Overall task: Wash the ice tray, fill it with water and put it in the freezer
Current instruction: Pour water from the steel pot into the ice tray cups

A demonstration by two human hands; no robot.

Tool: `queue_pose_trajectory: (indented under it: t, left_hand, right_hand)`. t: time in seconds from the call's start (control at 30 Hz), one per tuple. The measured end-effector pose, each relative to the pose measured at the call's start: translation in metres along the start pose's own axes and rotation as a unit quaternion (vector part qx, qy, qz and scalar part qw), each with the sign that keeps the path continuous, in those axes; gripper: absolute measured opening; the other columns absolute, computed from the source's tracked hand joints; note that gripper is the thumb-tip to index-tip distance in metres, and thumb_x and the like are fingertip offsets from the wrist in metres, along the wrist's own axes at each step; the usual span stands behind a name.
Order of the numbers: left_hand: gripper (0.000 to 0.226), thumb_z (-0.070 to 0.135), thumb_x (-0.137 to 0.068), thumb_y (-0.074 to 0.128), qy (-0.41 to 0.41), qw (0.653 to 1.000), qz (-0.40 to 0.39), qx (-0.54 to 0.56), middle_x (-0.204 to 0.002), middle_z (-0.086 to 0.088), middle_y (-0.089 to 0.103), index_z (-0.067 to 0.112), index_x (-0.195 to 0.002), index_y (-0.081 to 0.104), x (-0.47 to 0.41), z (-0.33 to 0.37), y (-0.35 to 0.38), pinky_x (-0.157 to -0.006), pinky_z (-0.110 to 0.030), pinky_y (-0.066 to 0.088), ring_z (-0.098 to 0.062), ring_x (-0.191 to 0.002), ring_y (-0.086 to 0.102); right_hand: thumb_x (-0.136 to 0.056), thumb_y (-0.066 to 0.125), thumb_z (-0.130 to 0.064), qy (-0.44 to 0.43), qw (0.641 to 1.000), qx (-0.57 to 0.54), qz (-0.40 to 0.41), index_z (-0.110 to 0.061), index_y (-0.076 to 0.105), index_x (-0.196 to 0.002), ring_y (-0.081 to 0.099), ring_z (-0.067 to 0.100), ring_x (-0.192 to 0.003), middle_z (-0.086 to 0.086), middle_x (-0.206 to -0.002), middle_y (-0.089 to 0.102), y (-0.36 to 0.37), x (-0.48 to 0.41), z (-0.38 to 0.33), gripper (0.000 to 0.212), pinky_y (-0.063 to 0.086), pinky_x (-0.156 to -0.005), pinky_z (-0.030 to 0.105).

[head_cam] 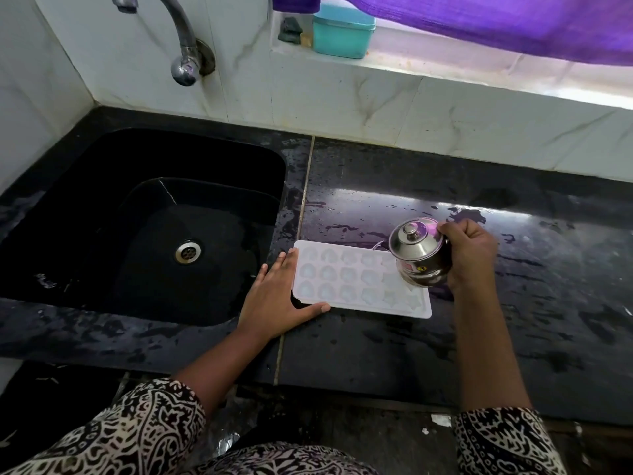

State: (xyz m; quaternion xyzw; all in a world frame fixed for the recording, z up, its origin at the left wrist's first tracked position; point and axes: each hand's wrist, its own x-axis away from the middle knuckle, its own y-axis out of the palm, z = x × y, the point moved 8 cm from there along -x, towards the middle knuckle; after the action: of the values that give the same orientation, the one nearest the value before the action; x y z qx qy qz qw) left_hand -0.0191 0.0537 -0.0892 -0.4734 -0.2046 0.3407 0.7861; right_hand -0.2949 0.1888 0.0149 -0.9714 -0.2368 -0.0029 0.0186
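Lying flat on the dark, wet surface (376,354), the white ice tray (346,279) sits directly between the two hands, its long side running from one to the other. The left hand (277,296) is spread open and flat against the tray's near-left corner: the fingers run up along the short left edge and the thumb stretches along the front edge, so the hand braces the tray rather than closing around it. The right hand (469,255) is wrapped around a small steel pot (419,257) with a knobbed lid, gripping it from the far side and holding it tilted toward the left hand, above the tray's right end. The pot covers the upper right cells from view; a thin wire-like handle or spout shows at its left edge, too small to make out clearly. The tray's cells are shaped moulds in three rows; whether they hold water cannot be told.

Beyond the left hand, on its outer side, a black sink (144,221) is sunk into the surface, with a metal drain at its bottom and a chrome tap (181,39) on the tiled wall above it. Farther off from both hands, a teal box (342,32) stands on a window ledge under a purple cloth (513,25). Both forearms emerge from sleeves with a black-and-white pattern.
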Motion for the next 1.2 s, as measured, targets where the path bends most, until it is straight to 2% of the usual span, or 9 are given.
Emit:
queue_pose_trajectory:
  t: [0.73, 1.2]
  left_hand:
    - [0.124, 0.094, -0.063, 0.034, -0.002, 1.000, -0.004, 0.000, -0.164, 0.004, 0.013, 0.019, -0.156, 0.002, 0.0003, -0.0001, -0.0009, -0.121, -0.034, 0.005, -0.008, -0.150, 0.005]
    - [0.124, 0.094, -0.064, 0.035, -0.002, 1.000, -0.002, 0.000, -0.163, 0.003, 0.015, 0.018, -0.156, 0.004, 0.0003, -0.0004, -0.0009, -0.121, -0.035, 0.005, -0.009, -0.150, 0.006]
  right_hand:
    - [-0.078, 0.065, -0.008, -0.013, 1.000, 0.018, 0.004, -0.019, 0.047, -0.055, 0.045, -0.001, -0.043, -0.012, -0.043, 0.049, -0.0038, 0.0020, -0.0034, 0.031, 0.042, -0.044, 0.014]
    - [-0.079, 0.065, -0.012, 0.003, 1.000, 0.028, 0.005, -0.019, 0.051, -0.057, 0.050, 0.001, -0.047, -0.011, -0.047, 0.052, -0.0059, -0.0013, -0.0010, 0.027, 0.046, -0.051, 0.021]
